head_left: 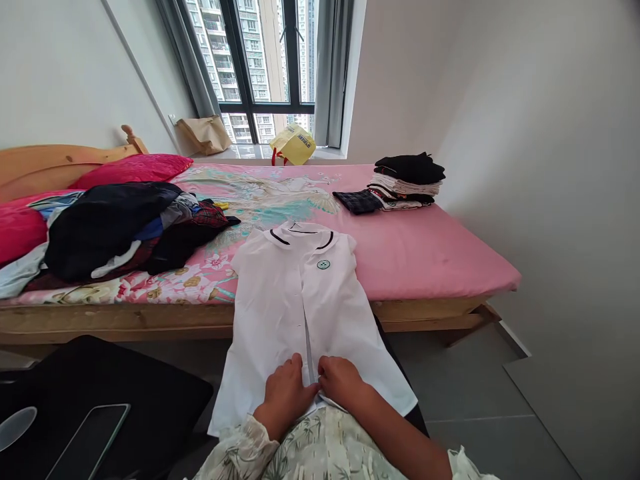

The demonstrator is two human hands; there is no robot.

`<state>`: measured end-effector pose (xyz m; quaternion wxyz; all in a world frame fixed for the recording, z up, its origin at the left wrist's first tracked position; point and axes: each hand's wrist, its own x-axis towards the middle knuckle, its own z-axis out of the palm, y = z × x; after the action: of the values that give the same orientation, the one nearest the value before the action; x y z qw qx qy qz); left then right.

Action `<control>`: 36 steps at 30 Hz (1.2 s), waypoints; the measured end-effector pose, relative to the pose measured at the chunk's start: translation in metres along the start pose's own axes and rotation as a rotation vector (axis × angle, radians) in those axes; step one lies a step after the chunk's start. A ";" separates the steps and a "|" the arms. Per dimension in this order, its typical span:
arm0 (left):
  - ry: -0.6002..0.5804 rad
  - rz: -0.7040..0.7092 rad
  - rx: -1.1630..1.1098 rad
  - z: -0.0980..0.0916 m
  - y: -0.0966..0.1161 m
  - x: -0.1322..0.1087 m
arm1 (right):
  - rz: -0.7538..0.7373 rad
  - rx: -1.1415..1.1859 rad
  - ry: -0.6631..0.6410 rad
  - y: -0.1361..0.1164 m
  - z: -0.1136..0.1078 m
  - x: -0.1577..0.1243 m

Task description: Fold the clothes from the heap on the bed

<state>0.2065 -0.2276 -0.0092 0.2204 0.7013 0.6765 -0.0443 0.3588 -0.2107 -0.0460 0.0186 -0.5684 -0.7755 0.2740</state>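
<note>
A white cloth shirt (273, 313) with black collar trim and a round green badge (324, 265) lies front up, collar end on the pink-sheeted wooden bed (425, 273), hem toward the person. The left hand (286, 392) and right hand (343, 380), close together, pinch its front edges near the hem. Folded dark and white clothes (407, 181) sit stacked beyond.

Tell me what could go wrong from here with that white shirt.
The white shirt reaches past the edge of the bed, so it might slide off if both hands let go.

Its front edges gape just above the left hand and right hand, so the two sides could end up misaligned.

The thin cloth might also crease where the fingers bunch it near the hem.
</note>
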 end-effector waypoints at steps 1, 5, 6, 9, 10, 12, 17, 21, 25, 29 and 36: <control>0.010 -0.007 -0.007 0.001 0.000 0.001 | 0.004 -0.008 0.002 0.000 0.001 0.000; 0.008 0.002 -0.002 0.002 0.004 0.008 | 0.020 -0.023 0.013 0.005 0.004 0.003; 0.003 0.006 0.006 0.002 0.005 0.010 | 0.025 -0.020 0.017 0.006 0.005 0.004; -0.024 -0.002 0.050 0.002 0.007 0.019 | 0.044 0.002 0.024 0.009 0.008 0.005; -0.038 -0.001 0.065 0.002 0.008 0.021 | 0.052 0.011 0.026 0.010 0.008 0.006; -0.057 0.008 0.089 0.002 0.008 0.026 | 0.062 0.032 0.028 0.011 0.009 0.006; -0.005 0.002 0.070 -0.001 0.004 0.027 | 0.065 0.089 0.056 0.012 0.009 0.007; 0.094 -0.020 -0.088 -0.002 -0.010 0.021 | 0.049 0.143 0.130 0.012 0.009 0.004; 0.138 -0.073 -0.764 0.003 -0.027 0.020 | 0.017 0.290 0.254 0.009 0.007 0.002; 0.020 -0.052 -1.086 -0.001 -0.028 0.014 | -0.031 0.459 0.353 0.004 0.002 0.003; -0.024 0.027 -1.210 -0.019 -0.007 0.000 | -0.169 0.569 0.436 -0.009 0.001 0.000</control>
<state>0.1951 -0.2210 0.0060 0.5884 0.4594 0.5699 0.3434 0.3506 -0.2133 -0.0424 0.3634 -0.5195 -0.6903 0.3487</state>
